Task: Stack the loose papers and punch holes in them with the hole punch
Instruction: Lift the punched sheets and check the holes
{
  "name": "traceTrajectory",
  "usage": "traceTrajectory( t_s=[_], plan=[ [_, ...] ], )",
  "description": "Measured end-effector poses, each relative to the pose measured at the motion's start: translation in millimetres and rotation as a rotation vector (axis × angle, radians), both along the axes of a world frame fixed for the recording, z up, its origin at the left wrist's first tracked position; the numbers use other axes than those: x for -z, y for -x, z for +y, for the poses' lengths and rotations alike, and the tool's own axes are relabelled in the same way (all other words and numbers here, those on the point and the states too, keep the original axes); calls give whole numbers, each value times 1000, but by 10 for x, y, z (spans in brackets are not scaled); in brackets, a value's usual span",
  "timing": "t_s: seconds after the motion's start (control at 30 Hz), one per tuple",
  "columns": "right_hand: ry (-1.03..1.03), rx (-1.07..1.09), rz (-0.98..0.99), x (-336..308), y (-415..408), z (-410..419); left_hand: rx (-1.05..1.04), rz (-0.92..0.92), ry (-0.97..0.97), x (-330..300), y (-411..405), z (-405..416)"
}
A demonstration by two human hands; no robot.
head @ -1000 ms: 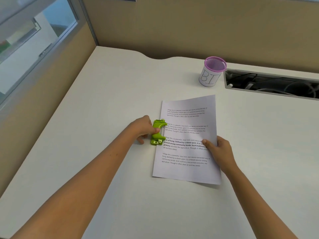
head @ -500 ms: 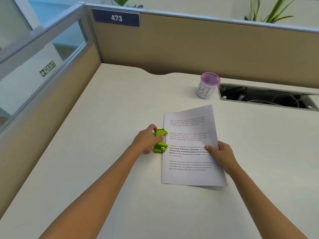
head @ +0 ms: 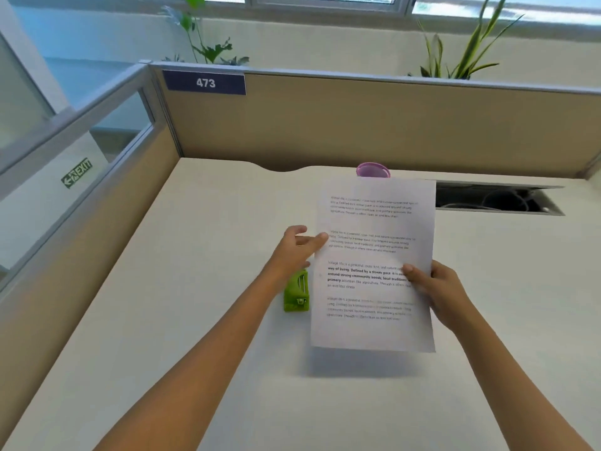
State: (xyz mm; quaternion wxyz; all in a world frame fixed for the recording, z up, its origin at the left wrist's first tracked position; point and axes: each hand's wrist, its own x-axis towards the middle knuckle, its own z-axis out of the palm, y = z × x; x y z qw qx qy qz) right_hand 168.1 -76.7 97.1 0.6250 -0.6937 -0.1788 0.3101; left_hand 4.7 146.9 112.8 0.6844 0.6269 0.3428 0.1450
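A stack of white printed papers (head: 374, 255) is lifted off the desk, its shadow on the surface below. My right hand (head: 429, 288) grips the stack's right edge, thumb on top. My left hand (head: 297, 249) is spread at the stack's left edge, a fingertip touching the paper, holding nothing. The green hole punch (head: 296, 294) lies on the desk just left of the papers, under my left wrist, apart from the stack.
A white cup with a purple rim (head: 373, 169) stands behind the papers, mostly hidden. A cable opening (head: 497, 198) is cut into the desk at the back right. Beige partition walls (head: 357, 125) close the desk's back and left.
My left hand let go of the hole punch and moved up to the paper's edge. My right hand lifted the stack off the desk, clear of the punch. The camera tilted upward.
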Motion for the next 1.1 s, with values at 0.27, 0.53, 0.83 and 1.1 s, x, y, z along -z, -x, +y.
traceTrajectory(
  t_s=[0.27, 0.53, 0.83, 1.1],
  plan=[
    [-238, 74, -186, -468, -2, 62, 100, -272, -55, -305, -240, -308],
    [-176, 112, -153, -72, -11, -61, -44, -151, -246, 71, -409, -666],
    [-149, 57, -110, 23, -122, -56, -113, -122, -246, 187, -480, -784],
    [-58, -37, -74, 229, -223, -134, -127, 49, -271, 431, -482, -846]
  ],
)
